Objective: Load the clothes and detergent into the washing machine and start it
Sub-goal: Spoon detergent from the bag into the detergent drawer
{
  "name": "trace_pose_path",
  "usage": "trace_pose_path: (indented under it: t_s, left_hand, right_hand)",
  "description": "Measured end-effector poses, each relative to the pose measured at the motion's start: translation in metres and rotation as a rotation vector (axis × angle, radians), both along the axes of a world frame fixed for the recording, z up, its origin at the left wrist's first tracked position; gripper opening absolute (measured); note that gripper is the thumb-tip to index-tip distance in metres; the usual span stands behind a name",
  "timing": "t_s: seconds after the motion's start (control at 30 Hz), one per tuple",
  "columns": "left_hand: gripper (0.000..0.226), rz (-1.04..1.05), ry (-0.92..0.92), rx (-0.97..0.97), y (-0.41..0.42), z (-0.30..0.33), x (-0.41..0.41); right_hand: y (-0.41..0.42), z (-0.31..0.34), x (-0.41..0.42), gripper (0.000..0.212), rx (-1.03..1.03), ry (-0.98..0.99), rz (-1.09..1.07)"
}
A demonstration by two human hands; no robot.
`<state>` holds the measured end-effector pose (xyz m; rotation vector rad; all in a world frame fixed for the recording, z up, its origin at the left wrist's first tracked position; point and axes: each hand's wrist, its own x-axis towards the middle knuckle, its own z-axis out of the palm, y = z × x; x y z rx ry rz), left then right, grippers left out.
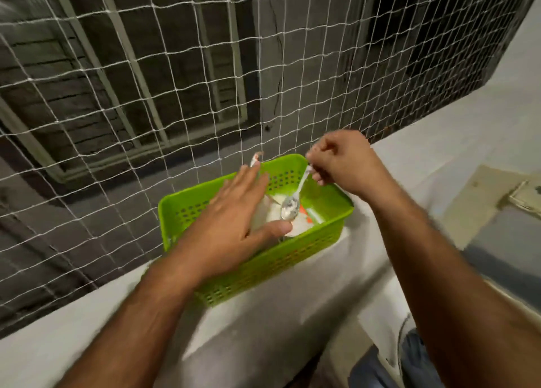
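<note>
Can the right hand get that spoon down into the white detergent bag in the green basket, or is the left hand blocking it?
Probably yes. The right hand pinches the spoon, whose bowl hangs over the white bag. The left hand holds the bag's left side, leaving its opening free.

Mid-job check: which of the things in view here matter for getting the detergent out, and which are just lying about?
For the job:
- spoon, pinched by the right hand, bowl down in the basket
- white detergent bag, left hand resting on it with fingers straight
- green basket holding the bag, on the ledge

Lying about:
- netting
- blue cloth at bottom right
</note>
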<state>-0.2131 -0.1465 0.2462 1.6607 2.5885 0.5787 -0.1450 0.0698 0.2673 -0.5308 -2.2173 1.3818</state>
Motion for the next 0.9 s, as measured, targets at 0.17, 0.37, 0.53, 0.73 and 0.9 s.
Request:
trace_pose_path:
  t_s: [0.17, 0.37, 0.53, 0.73, 0.9]
  left_hand:
    - [0.119, -0.032, 0.016, -0.114, -0.003, -0.001, -0.006]
    - [0.127, -0.083, 0.020, -0.108, -0.002, -0.006, -0.005]
    - [0.120, -0.117, -0.039, -0.057, 0.001, -0.006, -0.005]
    - [0.123, -0.118, -0.075, -0.067, -0.002, -0.002, 0.000]
    - [0.113, -0.100, -0.078, -0.064, -0.002, 0.003, 0.003]
  right_hand:
    - [-0.005, -0.005, -0.021, 0.012, 0.262, -0.206, 0.036]
    - [-0.015, -0.012, -0.031, 0.010, 0.249, -0.319, 0.103]
    - [-0.026, -0.016, -0.035, 0.012, 0.085, -0.367, 0.176]
    - [-0.035, -0.021, -0.034, 0.016, 0.016, -0.382, 0.204]
    - [-0.024, -0.010, -0.023, 0.013, -0.010, -0.263, 0.121]
